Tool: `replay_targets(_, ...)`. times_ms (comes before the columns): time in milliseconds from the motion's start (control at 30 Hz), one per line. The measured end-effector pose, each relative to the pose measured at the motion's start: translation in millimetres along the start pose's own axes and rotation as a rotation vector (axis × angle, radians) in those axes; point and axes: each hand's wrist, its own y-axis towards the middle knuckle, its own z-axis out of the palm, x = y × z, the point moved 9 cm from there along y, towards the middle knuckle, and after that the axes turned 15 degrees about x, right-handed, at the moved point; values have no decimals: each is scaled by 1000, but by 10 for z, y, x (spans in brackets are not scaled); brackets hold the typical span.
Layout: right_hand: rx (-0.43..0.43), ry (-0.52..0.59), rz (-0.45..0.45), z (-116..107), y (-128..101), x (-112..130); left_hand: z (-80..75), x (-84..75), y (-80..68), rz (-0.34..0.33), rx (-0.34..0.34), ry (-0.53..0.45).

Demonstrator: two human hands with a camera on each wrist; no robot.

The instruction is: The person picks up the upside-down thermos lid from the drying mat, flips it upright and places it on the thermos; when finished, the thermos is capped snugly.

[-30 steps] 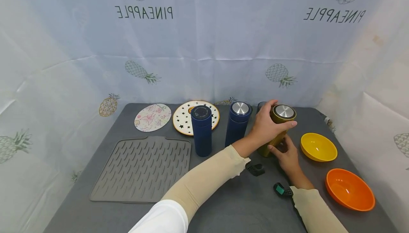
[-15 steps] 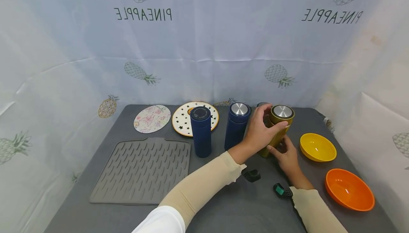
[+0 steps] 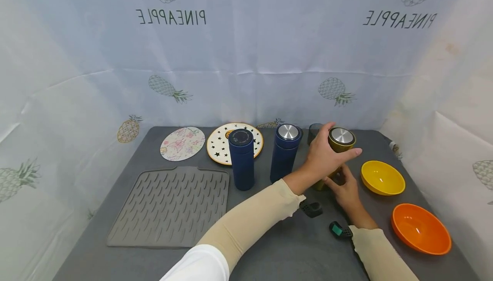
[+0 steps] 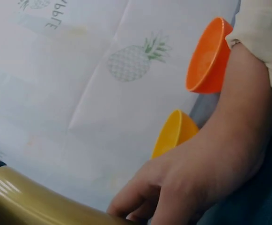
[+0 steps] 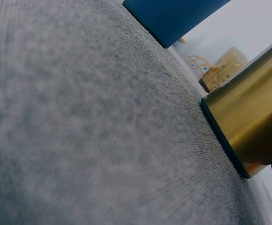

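Note:
A gold flask (image 3: 341,137) with a steel lid stands on the grey table (image 3: 292,251), right of centre. My left hand (image 3: 321,159) wraps round its upper part, thumb up by the lid and a finger reaching past its right side. Lower down, my right hand (image 3: 344,187) holds the flask's bottom part. In the left wrist view the right hand (image 4: 196,178) curls its fingers against the gold flask (image 4: 28,204). The right wrist view shows the gold flask's (image 5: 253,126) base on the table.
Two dark blue flasks (image 3: 242,159) (image 3: 285,150) stand left of the gold one, with a dark cup (image 3: 313,130) behind. A yellow bowl (image 3: 382,178) and an orange bowl (image 3: 420,229) sit at right. A ribbed grey mat (image 3: 171,206), star plate (image 3: 221,144) and floral plate (image 3: 182,143) lie at left.
The gold flask leaned left half a second ago and now stands straighter. My left hand's finger has stretched out past the flask. The right hand stays at the base.

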Motion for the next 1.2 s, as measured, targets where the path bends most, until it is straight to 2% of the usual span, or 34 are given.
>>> replay_targets(200, 39, 10, 13, 68, 52, 23, -101, 37, 26, -24, -79, 29)
replay_targets(567, 30, -16, -15, 98, 82, 60, -275, 1, -155, 72, -144, 92)
replay_targets(767, 42, -25, 30, 117, 66, 23, -317, 13, -245, 113, -172, 104)
replay_targets(933, 23, -16, 34, 91, 39, 3, -276, 6, -271, 136, -141, 98)
replay_targets(1200, -23, -29, 7, -6, -6, 11, -91, -22, -191, 131, 6, 69)
